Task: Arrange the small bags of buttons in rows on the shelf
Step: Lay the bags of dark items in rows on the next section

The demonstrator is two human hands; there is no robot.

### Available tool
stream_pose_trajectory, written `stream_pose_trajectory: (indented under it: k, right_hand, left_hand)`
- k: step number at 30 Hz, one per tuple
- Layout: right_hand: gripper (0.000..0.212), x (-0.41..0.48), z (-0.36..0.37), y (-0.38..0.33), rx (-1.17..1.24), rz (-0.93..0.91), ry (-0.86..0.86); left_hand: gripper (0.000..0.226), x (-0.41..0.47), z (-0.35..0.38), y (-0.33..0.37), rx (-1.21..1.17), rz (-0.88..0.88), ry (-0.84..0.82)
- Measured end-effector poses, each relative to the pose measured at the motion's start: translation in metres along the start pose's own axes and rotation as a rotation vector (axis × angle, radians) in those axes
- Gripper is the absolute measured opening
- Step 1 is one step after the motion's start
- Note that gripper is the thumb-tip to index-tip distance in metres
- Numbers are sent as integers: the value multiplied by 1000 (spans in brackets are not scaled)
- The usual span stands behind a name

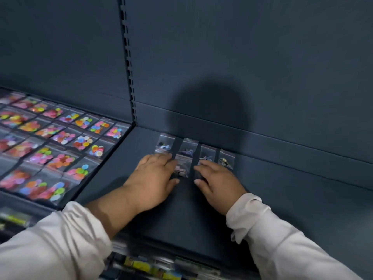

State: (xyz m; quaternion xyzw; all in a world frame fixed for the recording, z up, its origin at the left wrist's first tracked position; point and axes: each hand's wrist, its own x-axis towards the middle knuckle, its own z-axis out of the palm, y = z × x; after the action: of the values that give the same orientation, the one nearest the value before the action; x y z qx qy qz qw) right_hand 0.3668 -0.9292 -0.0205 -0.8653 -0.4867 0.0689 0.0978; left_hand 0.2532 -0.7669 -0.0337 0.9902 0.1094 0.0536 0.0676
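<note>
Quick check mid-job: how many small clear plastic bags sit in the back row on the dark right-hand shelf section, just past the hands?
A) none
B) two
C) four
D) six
C: four small clear plastic bags lie side by side along the back of the dark shelf, just beyond the left hand and the right hand.
</note>
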Motion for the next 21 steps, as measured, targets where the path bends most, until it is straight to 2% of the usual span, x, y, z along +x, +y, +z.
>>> stream_pose_trajectory:
  k: [4, 10, 21]
  right_hand:
    - [51, 1, -13, -36, -37, -2, -2]
    - [54, 10, -26, -120, -91, -83, 45]
    - [54, 56, 13, -354, -59, -266, 63]
  left_hand:
    - [52, -28, -21, -20, 1, -25, 55]
    - [61, -84, -59, -74, 52, -125, 130]
    - [53, -258, -127, -243, 148, -336, 192]
